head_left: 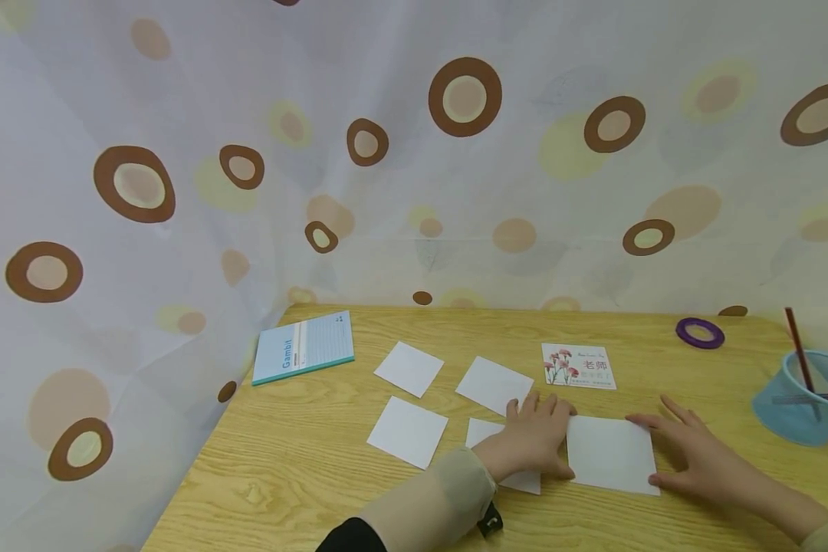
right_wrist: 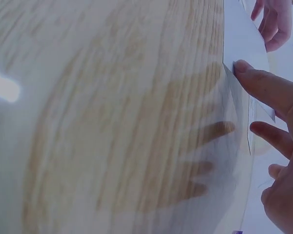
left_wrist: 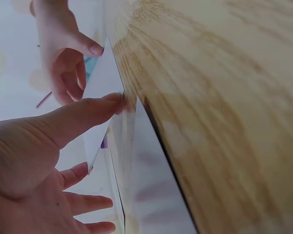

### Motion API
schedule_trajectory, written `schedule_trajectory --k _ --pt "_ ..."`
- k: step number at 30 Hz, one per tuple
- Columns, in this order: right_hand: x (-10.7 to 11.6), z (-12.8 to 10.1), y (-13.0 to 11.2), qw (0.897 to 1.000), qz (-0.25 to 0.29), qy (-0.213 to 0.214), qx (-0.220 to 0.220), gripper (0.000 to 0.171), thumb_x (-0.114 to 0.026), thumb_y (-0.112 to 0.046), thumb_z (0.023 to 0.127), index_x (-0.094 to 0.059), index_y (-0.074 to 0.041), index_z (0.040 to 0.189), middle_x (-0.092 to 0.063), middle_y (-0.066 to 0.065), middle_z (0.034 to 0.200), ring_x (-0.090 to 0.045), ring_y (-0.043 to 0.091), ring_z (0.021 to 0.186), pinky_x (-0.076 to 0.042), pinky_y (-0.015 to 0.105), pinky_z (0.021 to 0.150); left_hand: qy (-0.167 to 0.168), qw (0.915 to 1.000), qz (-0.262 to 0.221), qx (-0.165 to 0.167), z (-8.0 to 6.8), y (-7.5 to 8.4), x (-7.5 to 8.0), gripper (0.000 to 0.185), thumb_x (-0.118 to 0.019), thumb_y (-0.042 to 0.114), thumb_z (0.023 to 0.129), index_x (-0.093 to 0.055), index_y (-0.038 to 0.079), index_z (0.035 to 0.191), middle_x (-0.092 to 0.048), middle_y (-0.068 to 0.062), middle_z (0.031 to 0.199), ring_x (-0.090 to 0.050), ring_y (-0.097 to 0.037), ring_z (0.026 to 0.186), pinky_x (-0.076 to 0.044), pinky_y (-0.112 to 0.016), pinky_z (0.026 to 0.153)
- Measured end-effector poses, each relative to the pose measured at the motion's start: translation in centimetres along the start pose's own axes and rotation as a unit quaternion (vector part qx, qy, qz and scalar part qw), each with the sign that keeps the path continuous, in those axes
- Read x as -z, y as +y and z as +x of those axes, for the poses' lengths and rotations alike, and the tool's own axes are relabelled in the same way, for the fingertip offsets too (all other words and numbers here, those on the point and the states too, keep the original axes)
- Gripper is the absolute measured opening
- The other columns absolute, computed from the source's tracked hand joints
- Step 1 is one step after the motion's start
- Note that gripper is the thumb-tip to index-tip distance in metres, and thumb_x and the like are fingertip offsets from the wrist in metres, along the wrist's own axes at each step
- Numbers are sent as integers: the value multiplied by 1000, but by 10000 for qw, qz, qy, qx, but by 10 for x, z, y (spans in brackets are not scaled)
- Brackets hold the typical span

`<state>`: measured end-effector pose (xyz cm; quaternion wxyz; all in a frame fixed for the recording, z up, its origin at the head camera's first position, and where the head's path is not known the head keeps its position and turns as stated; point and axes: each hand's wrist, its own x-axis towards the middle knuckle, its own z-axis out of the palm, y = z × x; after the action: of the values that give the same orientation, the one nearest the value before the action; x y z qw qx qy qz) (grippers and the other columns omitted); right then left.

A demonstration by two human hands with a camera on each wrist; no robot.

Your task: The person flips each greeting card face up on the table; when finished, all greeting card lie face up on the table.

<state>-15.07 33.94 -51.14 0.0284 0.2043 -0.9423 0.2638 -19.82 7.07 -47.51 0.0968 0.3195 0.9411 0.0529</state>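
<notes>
A blank white paper card (head_left: 610,454) lies low over the wooden table between the two hands. At its left side, my left hand (head_left: 534,437) touches the near corner with the thumb and the far corner with a fingertip, other fingers spread. My right hand (head_left: 707,456) mirrors this at the right side, thumb at the near corner, index finger at the far one. In the left wrist view the left thumb (left_wrist: 83,114) stretches out straight to the card's corner. Another white card (head_left: 481,431) is partly hidden beneath the left hand and wrist.
More white cards (head_left: 409,369) lie to the left. Behind the hands is a card printed with pink flowers (head_left: 579,366). A purple ring (head_left: 700,333) sits at the back right, a blue mesh holder (head_left: 793,406) with pencils at the right edge, a Gambit notebook (head_left: 303,346) back left.
</notes>
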Motion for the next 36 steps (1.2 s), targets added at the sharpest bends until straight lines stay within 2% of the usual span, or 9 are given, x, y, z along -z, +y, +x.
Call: schedule_trajectory --k 2,5,9,15,19,22,24,28,36 --pt "2 2 -3 9998 -142 -30 -128 73 -90 -21 66 -58 -16 132 -53 32 137 -27 64 133 -32 83 85 58 10000 -22 -8 1 -1 0 80 -83 56 72 -43 34 137 -49 11 139 -35 -23 141 -34 -47 108" --pt "4 4 -7 9995 -230 -49 -189 70 -90 -19 66 -60 -13 129 -54 34 135 -32 64 129 -35 81 84 137 9999 -55 9 2 -2 0 74 -82 54 75 -44 35 136 -49 11 140 -35 -24 141 -33 -48 109" --pt "6 6 -9 9995 -197 -21 -241 66 -89 -16 67 -61 -11 126 -66 27 120 -36 62 128 -35 80 87 262 9996 -103 34 2 -1 2 66 -80 51 78 -46 36 133 -51 13 138 -38 -25 141 -33 -48 109" --pt "7 7 -10 9993 -276 226 -99 62 -88 -11 66 -63 -10 123 -64 25 118 -53 53 115 -44 72 86 426 9988 -236 14 3 -1 5 56 -79 46 81 -50 37 128 -54 15 135 -40 -25 140 -32 -52 111" --pt "7 8 -11 9976 -528 444 -93 61 -88 -10 66 -64 -12 122 -71 9 104 -67 24 105 -55 53 86 506 9983 -283 26 5 -2 5 53 -78 44 83 -50 37 128 -56 16 136 -43 -23 138 -32 -52 111" --pt "9 9 -11 9958 -612 686 12 60 -88 -8 66 -64 -11 121 -72 -1 94 -64 -2 84 -58 31 72 573 9979 -294 55 7 -4 4 51 -76 44 85 -50 36 129 -61 17 130 -51 -15 130 -33 -51 111" --pt "10 9 -12 9956 -507 789 56 59 -87 -6 66 -64 -9 121 -71 -7 90 -59 -10 75 -53 24 64 610 9976 -316 73 8 -4 3 50 -75 44 86 -51 34 128 -64 19 122 -56 -8 120 -34 -50 110" --pt "12 10 -14 9946 -358 974 54 57 -86 -4 68 -64 -10 120 -61 -25 74 -59 -9 74 -50 21 61 611 9970 -476 28 8 -6 4 46 -74 41 87 -52 30 126 -68 25 108 -62 4 99 -33 -49 110" --pt "14 9 -18 9907 -179 1349 72 54 -85 5 67 -67 -10 115 -62 -21 75 -57 -10 74 -44 8 63 229 9968 -760 -110 5 -6 10 30 -69 37 93 -58 30 120 -70 29 95 -63 8 91 -34 -47 109"
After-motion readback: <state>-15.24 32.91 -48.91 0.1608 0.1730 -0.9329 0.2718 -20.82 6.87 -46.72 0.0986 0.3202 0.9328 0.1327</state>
